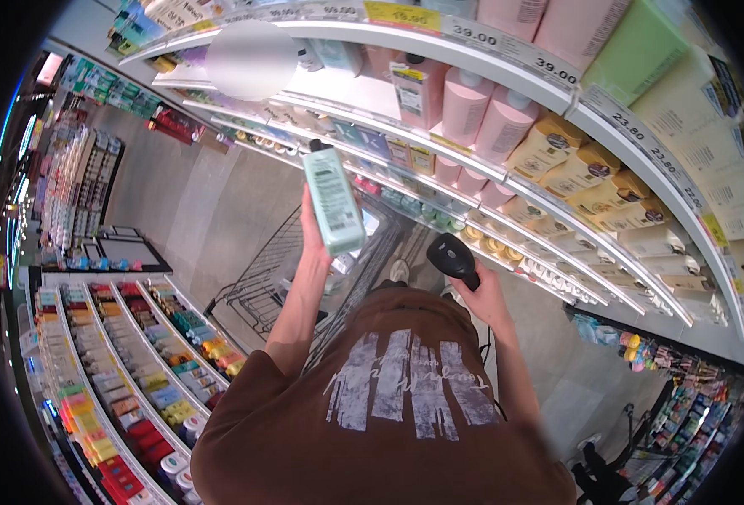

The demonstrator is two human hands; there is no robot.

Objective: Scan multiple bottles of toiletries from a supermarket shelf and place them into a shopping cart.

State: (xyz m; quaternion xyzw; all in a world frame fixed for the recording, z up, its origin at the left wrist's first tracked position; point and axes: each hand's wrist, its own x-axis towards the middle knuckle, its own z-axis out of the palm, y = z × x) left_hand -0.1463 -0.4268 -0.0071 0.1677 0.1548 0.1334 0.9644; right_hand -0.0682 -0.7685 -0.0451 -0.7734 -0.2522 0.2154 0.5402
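My left hand (316,221) grips a pale green bottle (334,199) with a black cap, raised in front of me. Its printed label side faces up towards the camera, and some fingers are hidden behind it. In my right hand (487,293) is a black handheld barcode scanner (452,257), held by its handle with the head towards the shelves. A wire shopping cart (264,278) stands on the floor beneath the bottle, and it carries something pale with a bright surface. Bottle and scanner are apart from each other.
Ahead and to the right rises a curved-looking shelf unit (517,180) with pink pump bottles (466,104), yellow bottles (545,145) and price tags. Behind on the left stands another stocked shelf (103,353). Grey floor (204,177) runs between them. A person in dark clothes (602,473) is at lower right.
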